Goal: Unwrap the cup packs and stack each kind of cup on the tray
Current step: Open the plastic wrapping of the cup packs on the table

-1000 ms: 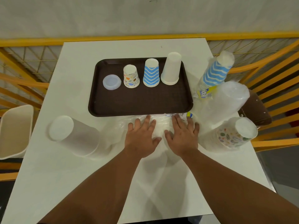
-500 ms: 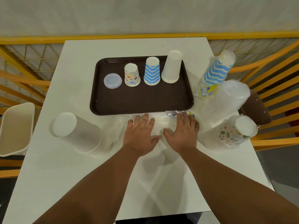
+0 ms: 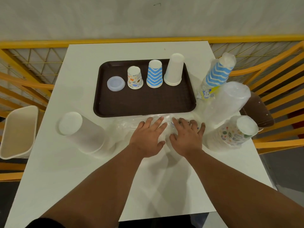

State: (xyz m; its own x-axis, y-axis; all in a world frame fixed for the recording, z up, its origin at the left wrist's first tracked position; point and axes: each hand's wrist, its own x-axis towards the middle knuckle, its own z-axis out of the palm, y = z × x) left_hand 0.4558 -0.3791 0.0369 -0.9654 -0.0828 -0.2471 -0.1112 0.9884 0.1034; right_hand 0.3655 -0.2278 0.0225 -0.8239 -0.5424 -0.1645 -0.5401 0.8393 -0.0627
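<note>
A brown tray (image 3: pixel 144 104) holds a stack of clear lids (image 3: pixel 116 83), a doodle-print cup stack (image 3: pixel 134 77), a blue zigzag cup stack (image 3: pixel 154 73) and a plain white cup stack (image 3: pixel 174 69), all upside down. My left hand (image 3: pixel 148 136) and my right hand (image 3: pixel 187 135) lie flat, fingers spread, on crumpled clear plastic wrap (image 3: pixel 126 127) just in front of the tray. Wrapped packs stand at the right: blue zigzag cups (image 3: pixel 217 74), clear cups (image 3: pixel 227 101) and doodle-print cups (image 3: pixel 233 134). A tall white cup stack (image 3: pixel 80 132) stands at the left.
The white table (image 3: pixel 69 175) is hemmed by a yellow railing (image 3: pixel 148 40) at the back and sides. A cream bin (image 3: pixel 18 132) sits off the left edge. A brown seat (image 3: pixel 258 111) shows past the right edge.
Both hands have slid slightly forward and to the right over the plastic wrap, staying flat on it. The view has shifted a little.
</note>
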